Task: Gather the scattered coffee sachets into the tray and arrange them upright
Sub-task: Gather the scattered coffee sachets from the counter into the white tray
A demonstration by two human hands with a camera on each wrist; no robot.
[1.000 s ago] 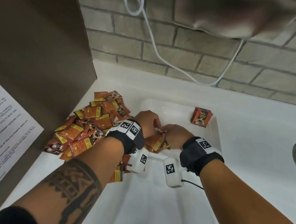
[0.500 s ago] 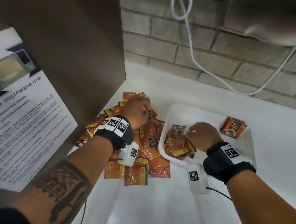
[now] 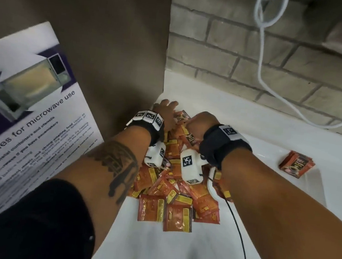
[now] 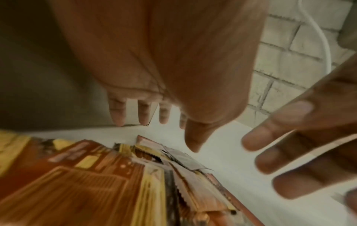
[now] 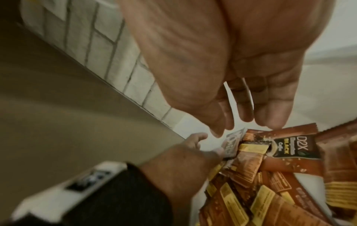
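A heap of orange coffee sachets (image 3: 170, 184) lies on the white counter, left of the white tray (image 3: 319, 185). A small neat stack of sachets (image 3: 296, 166) sits in the tray's far corner. Both hands are at the heap's far end by the wall corner. My left hand (image 3: 166, 113) has its fingers spread and straight (image 4: 144, 117), thumb down at the sachets (image 4: 119, 180). My right hand (image 3: 198, 121) hangs beside it, and its relaxed fingertips (image 5: 268, 122) touch the top sachets (image 5: 286, 152). Neither hand holds a sachet. My right forearm hides much of the tray.
A brown cabinet side (image 3: 101, 58) with a microwave notice (image 3: 26, 114) stands close on the left. A brick wall (image 3: 247, 59) with a white cable (image 3: 262, 75) runs behind. A black wire (image 3: 239, 231) trails over the counter near the heap.
My right hand left the tray and came left to the far end of the heap. My left hand reached farther toward the wall corner. The head view swung left and closer.
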